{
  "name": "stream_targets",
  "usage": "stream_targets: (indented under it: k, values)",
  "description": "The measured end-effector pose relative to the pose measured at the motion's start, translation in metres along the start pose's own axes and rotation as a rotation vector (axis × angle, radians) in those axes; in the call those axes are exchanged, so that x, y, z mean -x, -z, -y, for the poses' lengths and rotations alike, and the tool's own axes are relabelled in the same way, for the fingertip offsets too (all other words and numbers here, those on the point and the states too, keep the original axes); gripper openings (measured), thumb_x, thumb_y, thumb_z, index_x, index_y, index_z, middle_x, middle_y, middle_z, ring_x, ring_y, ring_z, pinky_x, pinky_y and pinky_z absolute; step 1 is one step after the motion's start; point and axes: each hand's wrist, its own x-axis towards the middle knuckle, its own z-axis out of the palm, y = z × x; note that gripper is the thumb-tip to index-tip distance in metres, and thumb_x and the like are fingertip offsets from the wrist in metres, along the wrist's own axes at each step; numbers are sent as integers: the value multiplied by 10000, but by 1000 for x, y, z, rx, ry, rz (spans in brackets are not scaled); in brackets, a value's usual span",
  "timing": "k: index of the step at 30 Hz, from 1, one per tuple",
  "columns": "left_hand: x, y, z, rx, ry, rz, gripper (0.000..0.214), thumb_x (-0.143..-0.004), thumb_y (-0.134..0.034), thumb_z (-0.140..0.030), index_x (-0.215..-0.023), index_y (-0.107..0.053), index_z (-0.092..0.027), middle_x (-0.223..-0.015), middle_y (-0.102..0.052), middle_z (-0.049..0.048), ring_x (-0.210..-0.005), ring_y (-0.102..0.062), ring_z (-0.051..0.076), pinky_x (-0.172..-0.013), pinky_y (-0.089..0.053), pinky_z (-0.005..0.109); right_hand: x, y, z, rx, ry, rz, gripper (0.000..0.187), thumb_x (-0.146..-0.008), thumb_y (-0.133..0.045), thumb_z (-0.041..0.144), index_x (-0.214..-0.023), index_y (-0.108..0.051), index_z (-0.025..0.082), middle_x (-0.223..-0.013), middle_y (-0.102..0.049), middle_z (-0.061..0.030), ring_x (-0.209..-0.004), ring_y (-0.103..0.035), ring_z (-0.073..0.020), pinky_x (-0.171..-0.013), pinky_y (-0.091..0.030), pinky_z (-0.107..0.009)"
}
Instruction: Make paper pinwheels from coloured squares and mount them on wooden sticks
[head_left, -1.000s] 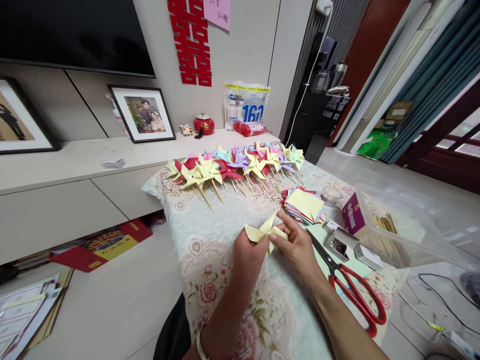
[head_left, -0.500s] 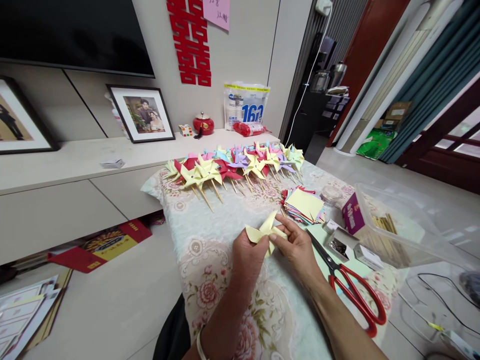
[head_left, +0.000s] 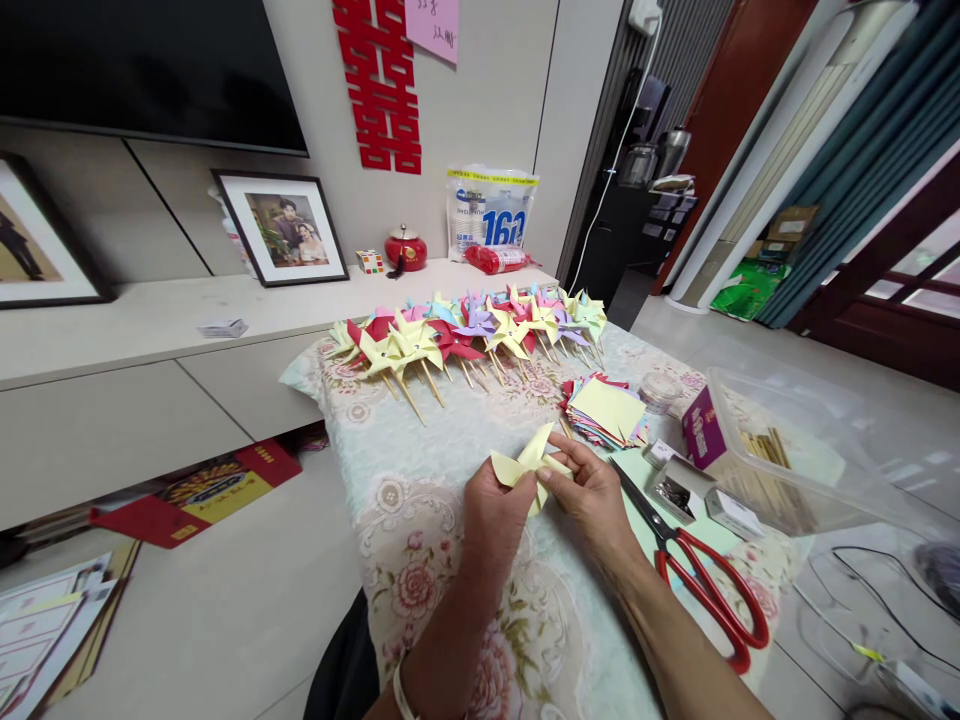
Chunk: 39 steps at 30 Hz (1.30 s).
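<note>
A pale yellow paper pinwheel (head_left: 535,448) with folded-in blades is held above the table between both hands. My left hand (head_left: 495,510) grips its lower left side, thumb at the centre. From the right, my right hand (head_left: 589,490) pinches it, with thumb near the centre and fingers behind a blade. No stick shows on this pinwheel. Red-handled scissors (head_left: 694,560) lie just right of my right hand. Beyond the hands is a stack of coloured paper squares (head_left: 609,408), a yellow one on top.
Several finished pinwheels on sticks (head_left: 465,335) lie along the table's far side. At the right stand a small open box of metal pins (head_left: 679,495), a white box (head_left: 733,513) and a clear plastic bin (head_left: 825,500) holding wooden sticks (head_left: 772,470). A floral cloth (head_left: 420,500) covers the table.
Both hands keep their hold on the yellow pinwheel, almost still. The view has shifted very slightly; nothing was picked up or let go.
</note>
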Motion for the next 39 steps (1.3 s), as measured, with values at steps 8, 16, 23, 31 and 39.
stream_targets:
  k: [8, 16, 23, 31, 39]
  values:
    - [-1, 0, 3, -7, 2, -18, 254, -646, -715, -276, -849, -722, -123, -689, -723, 17, -591, -629, 168, -539, -487, 239, 1, -4, 2, 12, 25, -19, 443, -650, -851, 299, -1070, -739, 214, -857, -780, -42, -749, -706, -218, -709, -540, -339]
    - [-1, -1, 3, -6, 5, -40, 228, -641, -713, -277, -817, -706, -132, -682, -715, 11, -584, -619, 164, -539, -488, 245, 2, -4, 1, 7, 39, -29, 417, -641, -856, 279, -1038, -744, 216, -854, -783, -33, -747, -700, -206, -711, -534, -325]
    - [1, -2, 1, -35, 7, -42, 223, -639, -710, -288, -803, -703, -137, -696, -720, 18, -609, -623, 170, -552, -495, 251, 1, -5, 1, 35, 44, -43, 410, -641, -853, 295, -1027, -746, 208, -843, -783, -40, -719, -698, -212, -686, -530, -330]
    - [-2, -2, 5, -18, 1, -54, 238, -647, -698, -286, -829, -701, -134, -733, -740, 47, -660, -654, 201, -594, -517, 277, -2, -4, -6, 22, 44, -41, 440, -655, -851, 304, -1068, -735, 207, -848, -776, -28, -731, -695, -197, -681, -529, -304]
    - [2, -4, 0, 52, 14, -13, 236, -652, -689, -251, -851, -703, -125, -754, -751, 48, -648, -651, 189, -594, -513, 265, -1, -5, -4, 13, 41, -57, 426, -650, -849, 295, -1049, -731, 204, -807, -758, -12, -678, -665, -172, -644, -502, -283]
